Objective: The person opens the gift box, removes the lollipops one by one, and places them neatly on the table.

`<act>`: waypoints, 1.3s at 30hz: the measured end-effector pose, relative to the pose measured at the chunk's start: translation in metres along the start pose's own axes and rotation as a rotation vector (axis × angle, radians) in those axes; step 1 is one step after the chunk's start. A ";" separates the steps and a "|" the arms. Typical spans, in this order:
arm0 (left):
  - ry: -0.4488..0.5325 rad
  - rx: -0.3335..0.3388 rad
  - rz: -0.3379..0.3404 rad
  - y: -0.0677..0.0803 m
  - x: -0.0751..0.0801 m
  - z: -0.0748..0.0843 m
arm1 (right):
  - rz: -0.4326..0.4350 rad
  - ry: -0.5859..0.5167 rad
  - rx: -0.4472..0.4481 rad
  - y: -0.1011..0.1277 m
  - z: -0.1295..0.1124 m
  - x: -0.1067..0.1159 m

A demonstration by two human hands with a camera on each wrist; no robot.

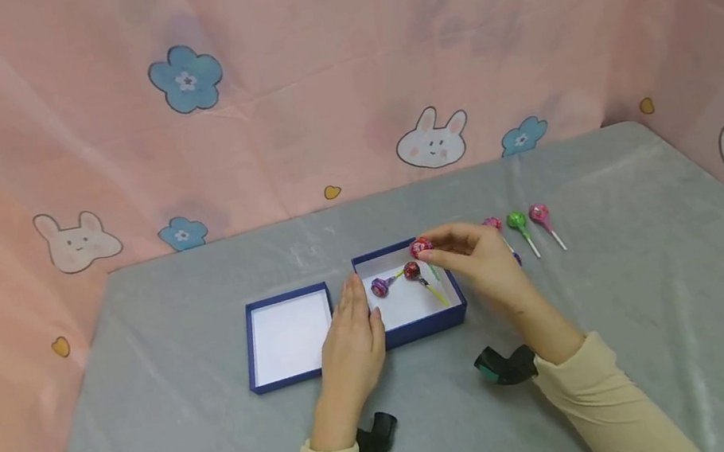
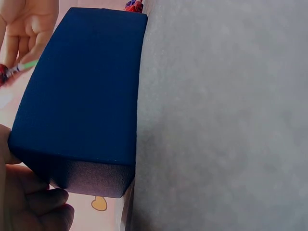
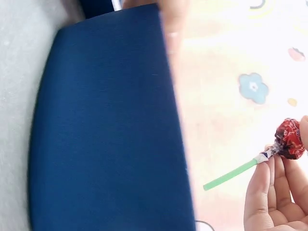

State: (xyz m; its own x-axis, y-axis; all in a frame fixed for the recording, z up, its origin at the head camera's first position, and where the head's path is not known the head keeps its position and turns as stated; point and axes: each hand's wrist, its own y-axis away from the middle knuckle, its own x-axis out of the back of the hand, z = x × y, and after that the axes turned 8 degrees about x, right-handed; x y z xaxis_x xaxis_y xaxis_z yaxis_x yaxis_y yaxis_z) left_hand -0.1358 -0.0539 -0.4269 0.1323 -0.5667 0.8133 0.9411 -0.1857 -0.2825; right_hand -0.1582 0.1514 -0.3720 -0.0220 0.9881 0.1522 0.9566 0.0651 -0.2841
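An open blue box (image 1: 423,326) stands mid-table, seen as a blue wall in the left wrist view (image 2: 82,96) and the right wrist view (image 3: 106,120). Inside lie a purple lollipop (image 1: 380,286) and a red one with a yellow stick (image 1: 412,271). My left hand (image 1: 353,324) holds the box's near-left corner, fingers (image 2: 33,211) against its wall. Just above the box's far right corner, my right hand (image 1: 437,247) pinches a red lollipop (image 1: 420,248) (image 3: 290,139) by its head, green stick pointing away.
The box's blue lid (image 1: 289,337) lies open side up, left of the box. Three lollipops, pink (image 1: 492,224), green (image 1: 516,220) and pink (image 1: 538,213), lie in a row right of my right hand. Pink patterned cloth walls (image 1: 340,100) surround the grey table (image 1: 638,306).
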 end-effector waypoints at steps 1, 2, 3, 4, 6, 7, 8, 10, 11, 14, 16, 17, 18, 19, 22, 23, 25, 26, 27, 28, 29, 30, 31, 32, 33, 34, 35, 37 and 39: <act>0.001 0.000 -0.003 0.000 0.000 0.001 | 0.016 -0.013 0.010 0.001 0.000 0.004; 0.002 0.000 -0.005 0.000 0.000 0.001 | 0.032 -0.028 0.013 0.002 -0.001 0.008; 0.001 -0.001 -0.009 0.000 0.000 0.002 | 0.046 -0.045 0.019 0.003 -0.001 0.012; 0.000 0.002 -0.014 0.000 0.000 0.002 | 0.059 -0.071 0.021 0.005 -0.001 0.016; 0.000 0.009 -0.025 0.000 0.000 0.003 | 0.095 -0.118 0.015 0.007 -0.001 0.025; -0.001 0.011 -0.027 0.000 0.001 0.003 | 0.111 -0.138 0.014 0.008 -0.002 0.029; -0.002 0.013 -0.028 -0.001 0.001 0.004 | 0.123 -0.165 0.015 0.009 -0.001 0.033; -0.002 0.011 -0.022 -0.001 0.001 0.004 | 0.145 -0.217 0.024 0.010 -0.001 0.040; -0.003 0.009 -0.019 -0.001 0.001 0.004 | 0.158 -0.230 0.027 0.010 -0.001 0.043; -0.002 0.001 -0.012 -0.001 0.001 0.004 | 0.184 -0.284 0.035 0.012 -0.001 0.053; -0.002 0.003 -0.013 -0.001 0.001 0.004 | 0.196 -0.315 0.040 0.012 -0.001 0.061; -0.004 0.005 -0.016 -0.001 0.001 0.004 | 0.204 -0.330 0.040 0.013 -0.001 0.064; -0.003 0.008 -0.019 -0.001 0.001 0.005 | 0.209 -0.345 0.039 0.013 -0.001 0.068; -0.005 0.013 -0.021 -0.001 0.002 0.005 | 0.214 -0.362 0.040 0.013 0.000 0.072; -0.005 0.025 -0.029 -0.001 0.003 0.005 | 0.218 -0.379 0.031 0.013 0.001 0.082; -0.004 0.028 -0.031 -0.001 0.004 0.005 | 0.218 -0.377 0.026 0.013 0.002 0.085; -0.006 0.032 -0.034 0.000 0.004 0.004 | 0.211 -0.361 0.015 0.013 0.005 0.091; -0.006 0.032 -0.033 0.000 0.004 0.004 | 0.209 -0.351 0.007 0.013 0.006 0.093; -0.006 0.033 -0.033 0.001 0.005 0.004 | 0.203 -0.334 0.000 0.013 0.008 0.096; -0.004 0.033 -0.033 0.001 0.005 0.003 | 0.200 -0.315 -0.007 0.013 0.009 0.098; -0.003 0.034 -0.033 0.001 0.005 0.003 | 0.194 -0.294 -0.016 0.013 0.011 0.100; -0.002 0.034 -0.034 0.001 0.005 0.003 | 0.187 -0.273 -0.028 0.013 0.013 0.103; -0.001 0.033 -0.034 0.001 0.005 0.003 | 0.180 -0.251 -0.039 0.013 0.015 0.105; 0.002 0.034 -0.035 0.001 0.005 0.003 | 0.173 -0.227 -0.051 0.013 0.017 0.106; 0.003 0.034 -0.036 0.001 0.005 0.003 | 0.167 -0.204 -0.065 0.013 0.019 0.108; 0.004 0.034 -0.037 0.001 0.005 0.003 | 0.163 -0.186 -0.082 0.013 0.021 0.111; 0.003 0.032 -0.037 0.001 0.005 0.003 | 0.159 -0.165 -0.100 0.013 0.023 0.112; 0.001 0.030 -0.037 0.001 0.004 0.003 | 0.157 -0.124 -0.132 0.014 0.028 0.116; 0.003 0.029 -0.039 0.001 0.004 0.004 | 0.157 -0.077 -0.161 0.015 0.031 0.120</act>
State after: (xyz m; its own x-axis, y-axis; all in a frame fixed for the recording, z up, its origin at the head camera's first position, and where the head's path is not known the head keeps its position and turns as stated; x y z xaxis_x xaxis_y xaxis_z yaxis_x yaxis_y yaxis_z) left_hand -0.1336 -0.0532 -0.4224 0.0948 -0.5617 0.8219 0.9541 -0.1844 -0.2361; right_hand -0.1554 0.2756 -0.3872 0.1147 0.9924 0.0435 0.9839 -0.1074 -0.1430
